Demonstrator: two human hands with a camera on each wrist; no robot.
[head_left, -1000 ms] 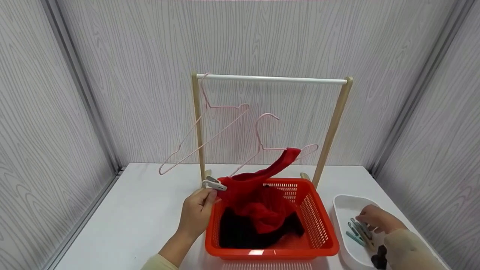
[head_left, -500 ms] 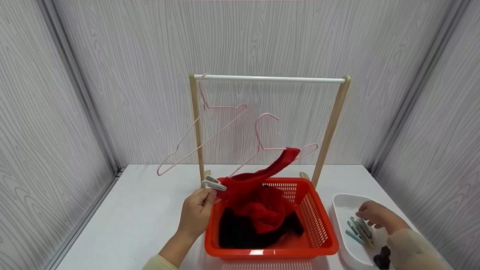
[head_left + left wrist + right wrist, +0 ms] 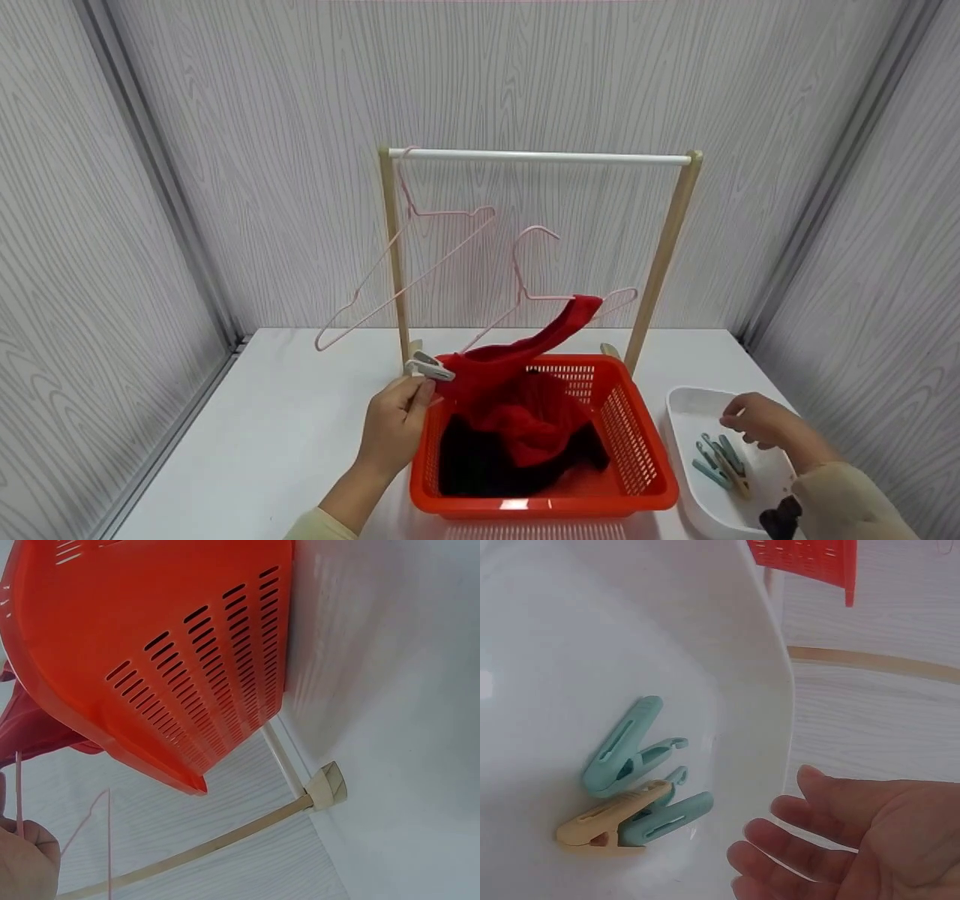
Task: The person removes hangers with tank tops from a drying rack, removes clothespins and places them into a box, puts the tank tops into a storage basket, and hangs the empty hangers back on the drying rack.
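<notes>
I'm looking at a flat white tabletop [image 3: 300, 420]. Behind it: pale-grey back wall panel [image 3: 570, 75], wavy wood-grain print. Matching left side panel [image 3: 60, 225] and right side panel [image 3: 892, 262] flank it. Grey metal corner strips [image 3: 161, 184] rise beyond its back corners. Light's even, soft sheen on top.

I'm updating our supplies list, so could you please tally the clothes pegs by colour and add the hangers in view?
Teal pegs: 2
Tan peg: 1
Pale grey peg: 1
Pink hangers: 2
Total: 6
</notes>
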